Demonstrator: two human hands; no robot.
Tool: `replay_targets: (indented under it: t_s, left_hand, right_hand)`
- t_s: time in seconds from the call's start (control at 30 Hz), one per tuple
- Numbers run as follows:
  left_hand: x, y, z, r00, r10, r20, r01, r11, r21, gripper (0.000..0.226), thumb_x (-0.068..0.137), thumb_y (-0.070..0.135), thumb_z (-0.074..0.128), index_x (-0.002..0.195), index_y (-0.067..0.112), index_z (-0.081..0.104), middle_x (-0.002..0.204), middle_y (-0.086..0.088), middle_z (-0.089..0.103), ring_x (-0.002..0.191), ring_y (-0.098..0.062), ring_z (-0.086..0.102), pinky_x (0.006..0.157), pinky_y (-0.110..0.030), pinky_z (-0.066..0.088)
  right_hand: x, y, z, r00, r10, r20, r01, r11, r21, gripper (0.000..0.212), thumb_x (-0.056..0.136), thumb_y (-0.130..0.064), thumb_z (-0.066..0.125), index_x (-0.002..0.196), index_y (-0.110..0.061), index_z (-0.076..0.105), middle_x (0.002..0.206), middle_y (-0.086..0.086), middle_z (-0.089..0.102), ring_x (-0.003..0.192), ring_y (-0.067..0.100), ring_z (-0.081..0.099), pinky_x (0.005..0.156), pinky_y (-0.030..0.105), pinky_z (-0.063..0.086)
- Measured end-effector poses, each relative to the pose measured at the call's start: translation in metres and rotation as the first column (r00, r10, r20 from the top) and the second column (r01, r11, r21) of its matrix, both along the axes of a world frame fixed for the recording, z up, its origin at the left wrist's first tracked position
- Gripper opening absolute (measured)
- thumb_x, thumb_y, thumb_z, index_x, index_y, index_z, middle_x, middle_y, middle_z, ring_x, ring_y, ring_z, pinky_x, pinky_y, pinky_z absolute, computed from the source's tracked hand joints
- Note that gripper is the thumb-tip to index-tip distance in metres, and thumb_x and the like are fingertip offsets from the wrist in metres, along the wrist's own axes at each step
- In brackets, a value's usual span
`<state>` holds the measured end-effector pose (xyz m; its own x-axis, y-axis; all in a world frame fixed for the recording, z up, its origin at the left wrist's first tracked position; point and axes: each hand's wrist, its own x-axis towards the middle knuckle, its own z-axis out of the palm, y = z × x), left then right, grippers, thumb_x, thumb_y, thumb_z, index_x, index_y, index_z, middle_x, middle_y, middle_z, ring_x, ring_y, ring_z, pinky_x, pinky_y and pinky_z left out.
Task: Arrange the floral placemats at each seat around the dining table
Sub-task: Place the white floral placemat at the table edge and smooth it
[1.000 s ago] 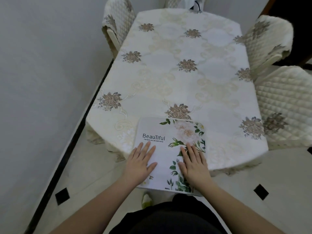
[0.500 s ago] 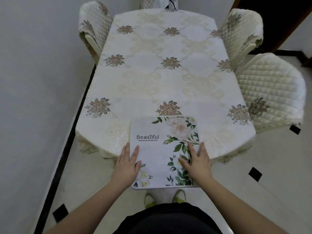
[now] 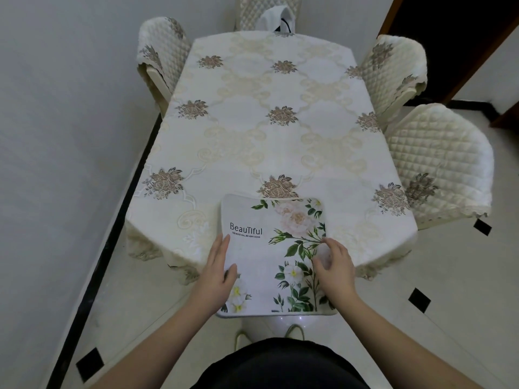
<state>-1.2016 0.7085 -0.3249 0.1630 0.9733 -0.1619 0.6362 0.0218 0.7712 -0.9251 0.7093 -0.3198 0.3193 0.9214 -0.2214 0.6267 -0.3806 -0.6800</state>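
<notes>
A white floral placemat printed with "Beautiful" and green leaves sits at the near end of the dining table, its near part sticking out past the table edge. My left hand grips its left edge, thumb on top. My right hand holds the right edge with curled fingers. Whether this is a single mat or a stack I cannot tell.
The table wears a cream cloth with brown flower motifs. Quilted cream chairs stand at the left, far end, and two on the right. A wall runs close on the left. A dark doorway is at the far right.
Both hands slid from flat on top of the placemat to its side edges and now grip it. The view has shifted back from the table.
</notes>
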Motion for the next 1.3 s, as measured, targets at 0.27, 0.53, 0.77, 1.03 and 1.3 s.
replay_targets:
  t_s: [0.27, 0.53, 0.77, 1.03, 1.3]
  left_hand:
    - [-0.007, 0.013, -0.005, 0.938, 0.237, 0.251, -0.203, 0.967, -0.155, 0.067, 0.092, 0.020, 0.052, 0.154, 0.022, 0.024, 0.151, 0.008, 0.036, 0.137, -0.008, 0.036, 0.112, -0.029, 0.030]
    - [0.005, 0.017, 0.000, 0.956, 0.276, 0.096, -0.254, 0.948, -0.192, 0.074, 0.098, 0.006, 0.052, 0.158, 0.019, 0.011, 0.150, 0.004, 0.038, 0.137, -0.020, 0.039, 0.099, -0.022, 0.029]
    - [0.043, 0.016, 0.036, 0.986, 0.142, 0.092, -0.137, 0.989, -0.056, 0.067, 0.099, 0.006, 0.050, 0.155, 0.028, 0.021, 0.139, 0.018, 0.036, 0.122, -0.005, 0.036, 0.099, -0.020, 0.028]
    - [0.152, 0.003, 0.063, 0.988, -0.013, 0.155, 0.011, 1.000, 0.019, 0.064, 0.098, 0.014, 0.055, 0.153, 0.032, 0.028, 0.151, 0.008, 0.039, 0.132, -0.010, 0.040, 0.108, -0.034, 0.034]
    - [0.289, -0.020, 0.080, 0.964, -0.100, 0.248, 0.136, 0.982, -0.131, 0.066, 0.096, 0.017, 0.060, 0.147, 0.046, 0.031, 0.122, -0.003, 0.068, 0.095, -0.018, 0.072, 0.082, -0.046, 0.059]
  right_hand:
    - [0.014, 0.006, 0.034, 0.895, -0.110, -0.433, 0.057, 0.989, -0.134, 0.060, 0.093, -0.028, 0.064, 0.146, -0.027, 0.037, 0.130, -0.006, 0.059, 0.108, 0.015, 0.063, 0.088, 0.041, 0.055]
    - [0.013, -0.012, 0.020, 0.986, 0.060, -0.157, -0.091, 0.975, -0.203, 0.071, 0.099, -0.030, 0.050, 0.154, -0.039, 0.007, 0.133, 0.012, 0.060, 0.113, 0.033, 0.061, 0.094, 0.045, 0.050]
    - [0.057, -0.034, 0.029, 0.966, 0.024, -0.257, -0.029, 0.999, -0.016, 0.069, 0.097, -0.019, 0.052, 0.155, -0.030, 0.015, 0.148, -0.007, 0.043, 0.124, 0.006, 0.043, 0.100, 0.028, 0.036]
    - [0.165, -0.102, 0.059, 0.896, -0.168, -0.411, 0.219, 0.972, 0.081, 0.064, 0.096, -0.017, 0.055, 0.147, -0.045, 0.029, 0.134, -0.016, 0.053, 0.118, 0.009, 0.055, 0.096, 0.030, 0.045]
    - [0.284, -0.187, 0.070, 0.831, -0.302, -0.467, 0.393, 0.913, 0.108, 0.061, 0.095, -0.014, 0.056, 0.140, -0.049, 0.035, 0.127, -0.020, 0.059, 0.113, 0.000, 0.058, 0.087, 0.022, 0.048]
